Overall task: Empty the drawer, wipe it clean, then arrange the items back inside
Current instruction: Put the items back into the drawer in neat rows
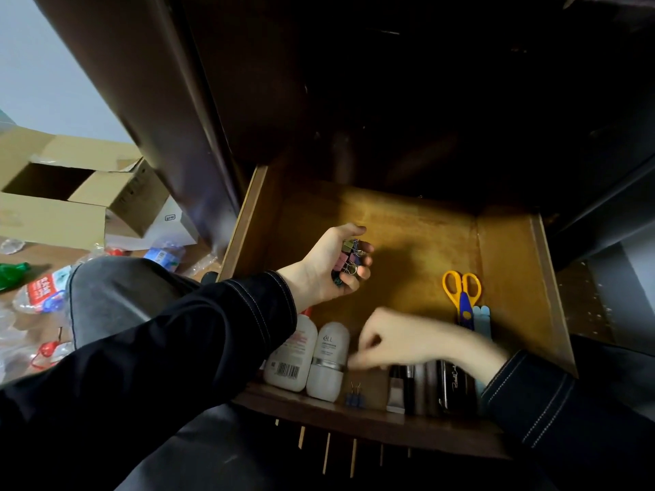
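Note:
The wooden drawer (425, 228) stands pulled out below me. My left hand (329, 264) hovers over its left half, palm up, cupping a bunch of coloured binder clips (349, 258). My right hand (397, 343) is blurred and sits low over the front of the drawer with its fingers curled, pointing left toward a white bottle (328, 363); whether it holds anything is unclear. A second white bottle (289, 359) with a barcode lies beside the first. A small blue binder clip (355, 396) lies at the front edge. Yellow-handled scissors (460, 292) lie at the right.
Dark tubes and a black case (450, 384) lie along the drawer front under my right wrist. Pale blue sticks (482, 320) sit beside the scissors. An open cardboard box (71, 186) and crushed plastic bottles (39, 292) litter the floor on the left. The dark desk body (390, 83) overhangs the drawer.

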`<act>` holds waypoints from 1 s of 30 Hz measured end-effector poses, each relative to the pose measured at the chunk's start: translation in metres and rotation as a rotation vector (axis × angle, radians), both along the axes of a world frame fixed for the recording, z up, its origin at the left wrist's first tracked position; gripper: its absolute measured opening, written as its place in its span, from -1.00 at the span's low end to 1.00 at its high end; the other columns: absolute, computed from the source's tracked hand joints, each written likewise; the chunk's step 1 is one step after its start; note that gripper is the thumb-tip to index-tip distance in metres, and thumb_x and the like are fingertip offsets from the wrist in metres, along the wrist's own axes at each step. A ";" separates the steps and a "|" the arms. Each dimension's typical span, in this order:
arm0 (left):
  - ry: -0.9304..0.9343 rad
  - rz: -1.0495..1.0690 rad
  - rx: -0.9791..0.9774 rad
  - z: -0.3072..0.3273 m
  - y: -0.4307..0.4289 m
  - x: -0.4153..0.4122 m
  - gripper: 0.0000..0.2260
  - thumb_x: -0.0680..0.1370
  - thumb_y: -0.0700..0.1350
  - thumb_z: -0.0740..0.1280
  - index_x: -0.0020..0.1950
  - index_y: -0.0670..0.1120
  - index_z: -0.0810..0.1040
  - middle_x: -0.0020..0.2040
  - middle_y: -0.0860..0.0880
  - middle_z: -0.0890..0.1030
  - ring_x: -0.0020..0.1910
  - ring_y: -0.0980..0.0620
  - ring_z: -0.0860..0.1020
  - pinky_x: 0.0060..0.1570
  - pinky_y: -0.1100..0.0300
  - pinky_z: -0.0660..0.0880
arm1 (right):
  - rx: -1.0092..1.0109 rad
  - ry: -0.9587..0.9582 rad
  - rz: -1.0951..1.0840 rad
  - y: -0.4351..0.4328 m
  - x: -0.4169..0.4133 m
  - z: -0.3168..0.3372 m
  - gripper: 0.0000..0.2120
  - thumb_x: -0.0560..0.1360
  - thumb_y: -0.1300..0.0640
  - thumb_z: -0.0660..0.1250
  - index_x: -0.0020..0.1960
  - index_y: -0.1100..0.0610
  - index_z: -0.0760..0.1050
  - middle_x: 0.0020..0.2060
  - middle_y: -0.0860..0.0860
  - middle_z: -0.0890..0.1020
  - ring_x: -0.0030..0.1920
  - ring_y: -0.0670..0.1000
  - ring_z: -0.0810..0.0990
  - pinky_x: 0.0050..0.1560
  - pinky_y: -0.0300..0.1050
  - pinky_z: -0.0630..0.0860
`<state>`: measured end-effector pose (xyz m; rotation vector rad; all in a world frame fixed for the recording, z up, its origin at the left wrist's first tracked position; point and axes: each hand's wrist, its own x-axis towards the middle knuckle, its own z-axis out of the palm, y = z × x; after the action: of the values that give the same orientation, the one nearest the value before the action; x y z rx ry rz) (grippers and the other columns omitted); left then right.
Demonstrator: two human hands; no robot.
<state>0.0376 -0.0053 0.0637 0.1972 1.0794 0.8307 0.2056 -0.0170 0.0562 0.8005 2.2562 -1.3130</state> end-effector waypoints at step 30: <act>0.024 -0.097 0.016 -0.005 -0.003 0.008 -0.78 0.60 -0.04 0.19 -0.19 -0.12 0.44 -0.34 -0.02 0.41 -0.52 0.10 0.34 -0.67 0.37 0.16 | 0.028 0.666 -0.977 0.039 0.018 0.035 -0.91 0.59 0.11 0.36 0.01 0.08 0.63 -0.21 -0.01 0.67 -0.39 -0.10 0.48 -0.47 -0.29 0.35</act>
<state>0.0454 -0.0081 0.0591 0.2714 1.0778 0.7520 0.2240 0.0223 0.0912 1.8385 2.4081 -2.2294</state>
